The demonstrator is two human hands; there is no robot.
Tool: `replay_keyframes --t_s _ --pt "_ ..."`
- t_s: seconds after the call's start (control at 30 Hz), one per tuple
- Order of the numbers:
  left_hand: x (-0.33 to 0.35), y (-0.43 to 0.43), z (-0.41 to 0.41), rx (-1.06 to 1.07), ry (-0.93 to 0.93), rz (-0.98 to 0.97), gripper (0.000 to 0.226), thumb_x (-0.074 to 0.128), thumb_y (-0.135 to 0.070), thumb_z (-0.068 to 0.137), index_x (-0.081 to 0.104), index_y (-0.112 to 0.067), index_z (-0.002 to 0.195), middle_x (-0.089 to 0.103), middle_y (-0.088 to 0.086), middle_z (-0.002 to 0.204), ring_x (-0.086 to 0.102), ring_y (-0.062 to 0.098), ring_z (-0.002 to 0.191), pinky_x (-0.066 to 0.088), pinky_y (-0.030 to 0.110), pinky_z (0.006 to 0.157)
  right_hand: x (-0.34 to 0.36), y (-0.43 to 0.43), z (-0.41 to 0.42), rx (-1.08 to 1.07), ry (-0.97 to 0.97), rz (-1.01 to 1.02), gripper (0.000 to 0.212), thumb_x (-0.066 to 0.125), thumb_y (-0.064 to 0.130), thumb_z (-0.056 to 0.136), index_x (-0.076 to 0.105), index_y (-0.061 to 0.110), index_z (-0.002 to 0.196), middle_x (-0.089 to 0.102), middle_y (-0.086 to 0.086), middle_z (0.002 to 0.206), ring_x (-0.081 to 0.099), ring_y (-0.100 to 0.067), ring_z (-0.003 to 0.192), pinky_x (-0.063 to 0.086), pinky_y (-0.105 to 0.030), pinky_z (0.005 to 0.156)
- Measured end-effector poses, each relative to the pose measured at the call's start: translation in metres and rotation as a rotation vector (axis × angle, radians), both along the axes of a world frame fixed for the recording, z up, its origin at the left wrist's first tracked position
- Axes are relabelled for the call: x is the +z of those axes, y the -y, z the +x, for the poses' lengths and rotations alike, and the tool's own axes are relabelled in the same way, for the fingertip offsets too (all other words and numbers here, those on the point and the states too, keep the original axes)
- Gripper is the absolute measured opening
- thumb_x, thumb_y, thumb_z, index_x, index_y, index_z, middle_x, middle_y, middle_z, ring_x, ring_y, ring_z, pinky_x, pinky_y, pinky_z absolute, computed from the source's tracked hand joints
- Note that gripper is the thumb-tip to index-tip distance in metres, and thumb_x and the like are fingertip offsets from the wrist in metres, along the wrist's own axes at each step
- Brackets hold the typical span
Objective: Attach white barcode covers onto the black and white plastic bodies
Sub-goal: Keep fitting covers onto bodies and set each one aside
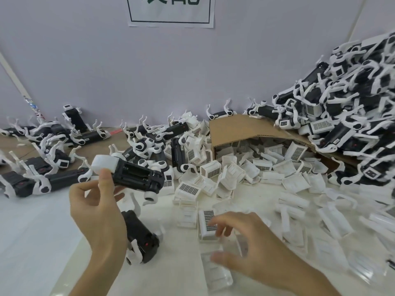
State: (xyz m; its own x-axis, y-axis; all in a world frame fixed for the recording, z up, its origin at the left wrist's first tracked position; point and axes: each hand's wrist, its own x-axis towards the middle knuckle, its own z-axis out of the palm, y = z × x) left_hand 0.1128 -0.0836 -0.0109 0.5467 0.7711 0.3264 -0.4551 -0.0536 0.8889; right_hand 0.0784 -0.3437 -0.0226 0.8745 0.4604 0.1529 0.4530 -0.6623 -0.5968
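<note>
Left hand [96, 208]: raised above the table, thumb and fingertips pinching the held body near its left end.
Held body [136, 176]: black, roughly level in the air, its open recessed side turned to the camera; a white round fitting hangs at its right end.
White cap [105, 164]: seated over the held body's left end, just above the thumb.
Right hand [245, 246]: fingers spread and loosely bent, gripping nothing, low over the loose covers. It is blurred, so I cannot tell whether it touches them.
Barcode cover [208, 223]: white, dark code grid facing up, on the table just beside the right hand's fingertips.
Second body [139, 236]: black with white clips, lying on the table beside the left wrist.
Table [32, 242]: white surface in front, brown toward the far left.
Loose covers [295, 182]: strewn thickly from centre to right.
Cardboard box [241, 129]: tipped on its side, covers spilling from its mouth.
Heap of bodies [352, 114]: piled high against the wall at right.
Scattered bodies [42, 167]: black and white, spread along the far left.
Paper sign [170, 11]: on the wall, top centre.
</note>
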Motion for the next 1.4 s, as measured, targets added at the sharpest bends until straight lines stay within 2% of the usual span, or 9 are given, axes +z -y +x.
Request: replay_keyframes --t_s 0.17,0.3,0.43,0.6,0.7,0.87,1.07,1.23,1.4 --pt "0.001 0.012 -0.012 0.123 0.268 0.58 0.02 0.069 -0.04 0.091 0.05 -0.033 0.095 0.062 -0.037 0.107 0.064 0.006 0.107 0.05 0.03 0.095 -0.009 -0.012 0.001 0.088 0.019 -0.144 0.057 0.071 0.069 0.068 0.057 0.049 0.12 0.056 0.027 0.096 0.044 0.01 0.101 0.013 -0.005 0.094" --pt "-0.001 0.025 -0.019 0.134 0.404 0.809 0.027 0.065 -0.044 0.095 0.054 -0.02 0.101 0.056 -0.043 0.123 0.056 -0.008 0.114 0.049 0.05 0.09 -0.007 -0.009 0.003 0.083 -0.028 -0.129 0.059 0.075 0.064 0.067 0.06 0.048 0.122 0.055 0.033 0.095 0.042 0.019 0.101 0.012 -0.003 0.094" --pt "0.007 0.034 -0.034 0.123 0.508 0.988 0.038 0.065 -0.044 0.096 0.056 -0.007 0.092 0.067 -0.006 0.114 0.063 0.0 0.115 0.041 0.041 0.096 -0.008 -0.003 0.003 0.019 0.015 -0.164 0.07 0.069 0.072 0.066 0.049 0.052 0.13 0.043 0.034 0.114 0.007 0.033 0.111 0.01 -0.003 0.097" --pt "-0.001 0.071 -0.057 -0.235 0.498 0.737 0.039 0.07 -0.047 0.091 0.06 -0.009 0.084 0.066 -0.021 0.129 0.069 0.005 0.107 0.052 0.024 0.089 -0.003 0.006 0.006 0.042 -0.021 -0.184 0.035 0.073 0.067 0.072 0.059 0.061 0.103 0.046 0.044 0.103 0.021 0.029 0.112 0.008 -0.014 0.106" --pt "-0.008 0.084 -0.06 -0.387 0.311 0.575 0.058 0.068 -0.061 0.086 0.065 -0.003 0.092 0.071 -0.012 0.121 0.072 0.012 0.104 0.059 0.029 0.08 -0.001 0.005 0.007 -0.008 -0.092 -0.108 0.055 0.083 0.062 0.062 0.064 0.05 0.113 0.056 0.032 0.115 0.034 0.013 0.119 0.028 -0.018 0.104" --pt "-0.01 0.085 -0.051 -0.392 0.226 0.246 0.03 0.073 -0.068 0.075 0.057 -0.049 0.092 0.072 -0.014 0.103 0.073 0.013 0.09 0.062 0.041 0.071 0.0 0.001 0.004 -0.004 -0.061 0.034 0.051 0.084 0.042 0.064 0.065 0.053 0.11 0.05 0.018 0.116 0.058 -0.003 0.098 0.05 -0.019 0.075" --pt "-0.004 0.067 -0.034 -0.393 0.148 0.048 0.017 0.072 -0.032 0.086 0.057 -0.038 0.081 0.069 -0.01 0.082 0.072 0.011 0.078 0.059 0.023 0.068 -0.005 0.0 0.004 -0.075 0.125 0.211 0.056 0.07 0.002 0.073 0.065 0.046 0.106 0.064 0.023 0.103 0.064 -0.004 0.089 0.042 -0.008 0.077" --pt "-0.002 0.066 -0.033 -0.405 0.091 0.007 0.018 0.07 -0.043 0.087 0.056 -0.033 0.081 0.066 -0.004 0.081 0.07 0.02 0.08 0.059 0.025 0.068 0.0 0.008 0.008 -0.182 0.245 0.365 0.018 0.062 0.021 0.09 0.072 0.036 0.092 0.067 0.009 0.087 0.061 -0.01 0.076 0.044 -0.021 0.066" --pt "-0.008 0.075 -0.038 -0.506 0.017 0.016 0.018 0.066 -0.042 0.087 0.054 -0.032 0.078 0.062 0.01 0.086 0.067 0.032 0.078 0.059 0.03 0.06 0.0 0.012 0.008 -0.277 0.173 0.487 0.02 0.04 0.048 0.102 0.06 0.044 0.102 0.069 -0.004 0.079 0.065 -0.028 0.076 0.049 -0.038 0.074"
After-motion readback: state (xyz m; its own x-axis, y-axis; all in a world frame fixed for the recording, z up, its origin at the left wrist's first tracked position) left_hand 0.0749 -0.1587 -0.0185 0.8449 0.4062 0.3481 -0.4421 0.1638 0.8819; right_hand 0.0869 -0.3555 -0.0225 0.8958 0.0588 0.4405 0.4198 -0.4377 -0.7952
